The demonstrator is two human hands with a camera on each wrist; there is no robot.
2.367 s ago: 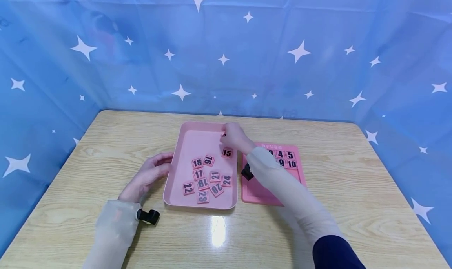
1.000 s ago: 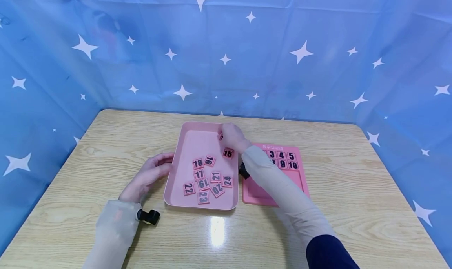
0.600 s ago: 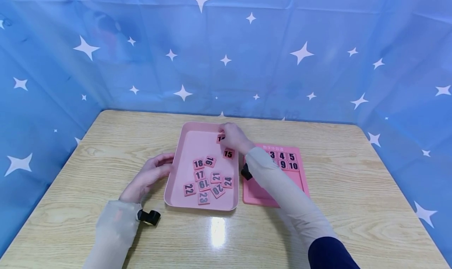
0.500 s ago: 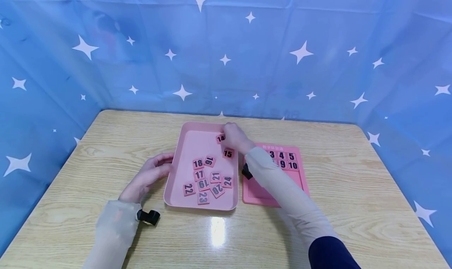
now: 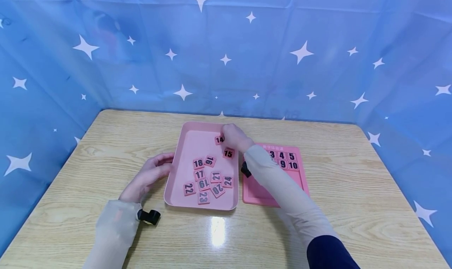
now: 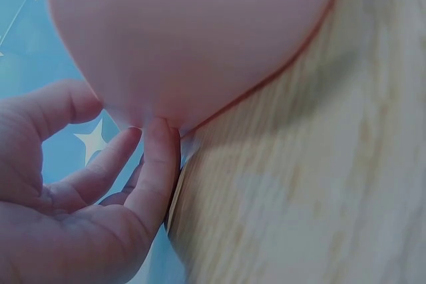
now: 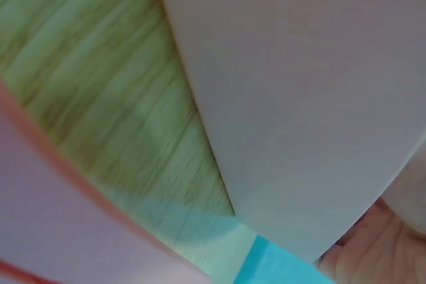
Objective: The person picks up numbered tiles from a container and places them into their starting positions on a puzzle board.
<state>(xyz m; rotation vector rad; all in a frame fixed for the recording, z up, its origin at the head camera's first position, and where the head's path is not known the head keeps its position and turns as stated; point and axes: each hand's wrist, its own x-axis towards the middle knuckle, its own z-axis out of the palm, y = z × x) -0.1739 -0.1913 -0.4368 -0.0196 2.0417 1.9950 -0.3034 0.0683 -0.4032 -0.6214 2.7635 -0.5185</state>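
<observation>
A pink tray (image 5: pixel 188 143) holds several loose number tiles. My right hand (image 5: pixel 234 137) reaches into its far right corner, fingers curled down at the right edge of tile 14 (image 5: pixel 219 140). The fingertips are hidden, so whether they pinch a tile cannot be seen. Tile 15 (image 5: pixel 228 153) lies just nearer. At the tray's left side, my left hand (image 5: pixel 150 175) touches the outer wall; in the left wrist view its fingers (image 6: pixel 158 164) and thumb are extended against it. The right wrist view shows only the tray's outer wall (image 7: pixel 293 84) and part of that hand (image 7: pixel 379 251).
Right of the tray lies a pink puzzle board (image 5: pixel 259 192), its top rows filled with number tiles and partly covered by my right forearm. Both stand on a wooden table (image 5: pixel 353 190). A blue star-patterned curtain (image 5: pixel 247 57) hangs behind it.
My right hand stays at the tray's far right corner, its fingers shifting slightly. Tile 14 has come out from behind them, moving a little left and nearer. My left hand stays put.
</observation>
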